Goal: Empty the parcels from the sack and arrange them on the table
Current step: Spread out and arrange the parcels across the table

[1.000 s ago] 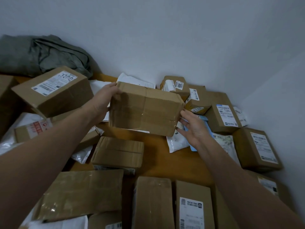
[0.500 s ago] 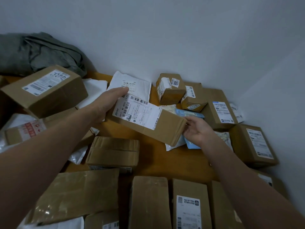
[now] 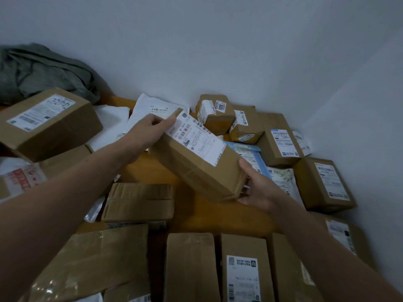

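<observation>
Both hands grasp one brown cardboard parcel [image 3: 196, 164] at frame centre: left hand [image 3: 150, 129] pinches the far upper-left end at the label edge, right hand [image 3: 259, 190] cups the near lower-right end, thumb on top, fingers under. Parcel is off the table [image 3: 207, 216], tilted, white shipping label [image 3: 196, 136] face up. Judging by the sharp edges and the flat faces under grip, a stiff, taped carton; looks light to moderate since fingertip hold is enough, but weight can't be confirmed. Tape surface likely a bit slick, so end-to-end hold on the short faces is the sensible grab. Around it: bare orange-brown tabletop just below, a flat taped box [image 3: 139, 201] lower left, blue-edged mailer [image 3: 248, 153] right behind the right hand, big labelled box [image 3: 48, 123] at upper left, grey-green sack [image 3: 43, 73] crumpled in the upper-left corner, row of boxes along the bottom edge.
</observation>
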